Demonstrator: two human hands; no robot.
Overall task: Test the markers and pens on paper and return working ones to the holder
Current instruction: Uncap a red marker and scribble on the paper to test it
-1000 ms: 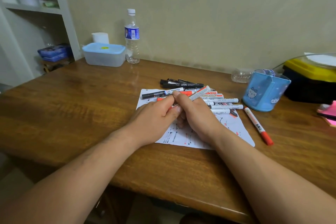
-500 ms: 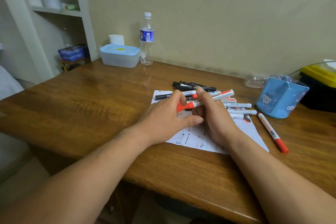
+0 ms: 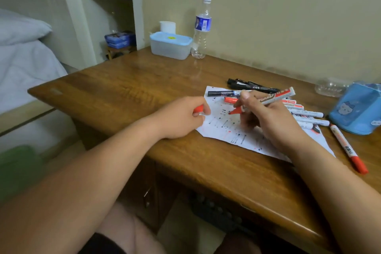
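My right hand (image 3: 268, 117) grips an uncapped red marker (image 3: 268, 99), its red tip down on the white paper (image 3: 222, 130), which is covered in red and black test strokes. My left hand (image 3: 181, 117) rests at the paper's left edge and holds the red cap (image 3: 198, 108) between its curled fingers. Several black, red and white markers (image 3: 305, 113) lie in a pile on the far side of the paper. The blue holder (image 3: 356, 109) with a cat picture stands to the right. One red-capped white marker (image 3: 348, 148) lies alone in front of the holder.
On the wooden table (image 3: 127, 93), a clear box with a blue lid (image 3: 170, 45) and a water bottle (image 3: 201, 27) stand at the back against the wall. A clear plastic tray (image 3: 329, 86) sits behind the holder. A bed and shelves are to the left.
The marker's cap has come off in my left hand, which moved left. My right hand tipped the marker down onto the paper. The camera swung to the left.
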